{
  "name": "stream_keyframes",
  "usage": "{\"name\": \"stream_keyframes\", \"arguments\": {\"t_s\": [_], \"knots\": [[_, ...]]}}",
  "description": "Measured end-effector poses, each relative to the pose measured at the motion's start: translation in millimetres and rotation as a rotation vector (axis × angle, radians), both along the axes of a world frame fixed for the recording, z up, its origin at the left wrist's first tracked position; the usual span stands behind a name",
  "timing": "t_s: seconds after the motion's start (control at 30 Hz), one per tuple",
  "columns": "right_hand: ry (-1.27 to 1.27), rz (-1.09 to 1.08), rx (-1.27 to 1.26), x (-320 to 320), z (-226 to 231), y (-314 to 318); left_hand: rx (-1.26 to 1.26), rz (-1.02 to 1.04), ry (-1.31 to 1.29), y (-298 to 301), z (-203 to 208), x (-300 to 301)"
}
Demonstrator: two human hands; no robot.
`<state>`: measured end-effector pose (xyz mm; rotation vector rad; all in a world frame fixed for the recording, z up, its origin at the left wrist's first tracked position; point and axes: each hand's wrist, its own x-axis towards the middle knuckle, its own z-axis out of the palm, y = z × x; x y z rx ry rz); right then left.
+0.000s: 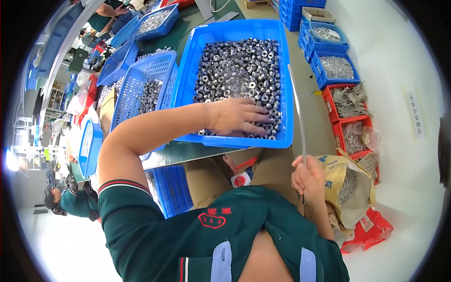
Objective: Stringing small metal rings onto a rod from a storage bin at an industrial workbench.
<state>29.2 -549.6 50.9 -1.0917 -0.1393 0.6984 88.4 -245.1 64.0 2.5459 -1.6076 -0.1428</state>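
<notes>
A large blue plastic bin (pixel 287 94) stands in front of me, filled with small shiny metal rings (pixel 235 66) that have holes through them. My left hand (pixel 239 117) lies palm down on the rings near the bin's front edge, fingers spread. Whether any ring is under the palm is hidden. To the right of the bin, my right hand (pixel 307 181) is closed around a long thin rod (pixel 297 105). The rod rises from my fist along the bin's right side and looks pale and slightly curved. No rings can be made out on it.
Left of the bin stands a blue perforated basket (pixel 127 94) with more metal parts. Blue crates (pixel 324 61) and red crates (pixel 333 105) line the right wall. A yellowish sack (pixel 343 164) and a red bag (pixel 371 230) lie at my right. A co-worker (pixel 73 202) is at far left.
</notes>
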Motion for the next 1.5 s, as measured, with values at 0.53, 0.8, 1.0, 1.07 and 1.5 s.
{"name": "stream_keyframes", "arguments": {"t_s": [0.53,0.8,1.0,1.07,1.5], "knots": [[0.019,0.027,0.006,7.4,-7.1,4.4,-0.044,0.192,-0.266,-0.3,-13.4,9.5],[0.017,-0.008,-0.004,-1.9,-9.4,0.9,-0.026,0.293,-0.236,0.2,-13.6,-4.5],[0.006,-0.024,-0.018,-5.2,-8.8,-0.6,-0.084,0.271,-0.276,-8.0,-23.9,-1.8],[-0.003,-0.037,-0.043,-5.7,-4.3,2.1,-0.077,0.307,-0.262,-8.1,-25.7,-1.9],[0.013,-0.05,-0.044,-8.7,-3.1,-0.2,-0.054,0.384,-0.228,-2.9,-30.2,-4.9]]}}
